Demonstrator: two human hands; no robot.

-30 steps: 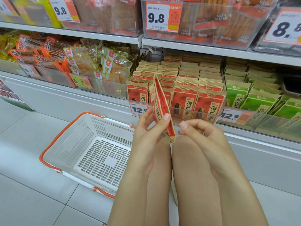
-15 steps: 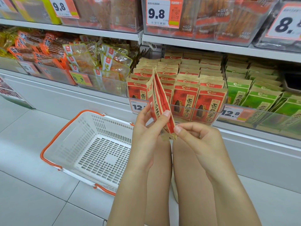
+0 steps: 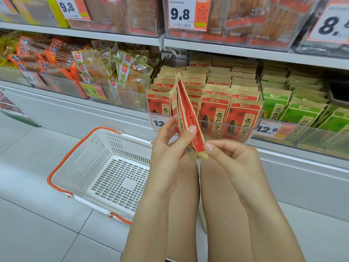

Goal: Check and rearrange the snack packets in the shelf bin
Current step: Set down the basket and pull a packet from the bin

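I hold a few red-and-tan sunflower seed packets (image 3: pixel 186 114) upright and edge-on in front of the shelf. My left hand (image 3: pixel 170 148) grips them from the left, thumb pressed on the red face. My right hand (image 3: pixel 232 159) pinches their lower tan corner with thumb and forefinger. Behind them the clear shelf bin (image 3: pixel 236 127) is packed with rows of the same red packets (image 3: pixel 215 114), standing upright.
A white shopping basket with orange rim (image 3: pixel 105 167) sits on the tiled floor at the left, with nothing in it. Green packets (image 3: pixel 294 114) fill the bin to the right, clear-bag snacks (image 3: pixel 120 78) the bin to the left. Price tags hang on the shelf edges.
The packets and both hands stay almost where they were. My right thumb and forefinger have slid closer onto the bottom corner of the packets.
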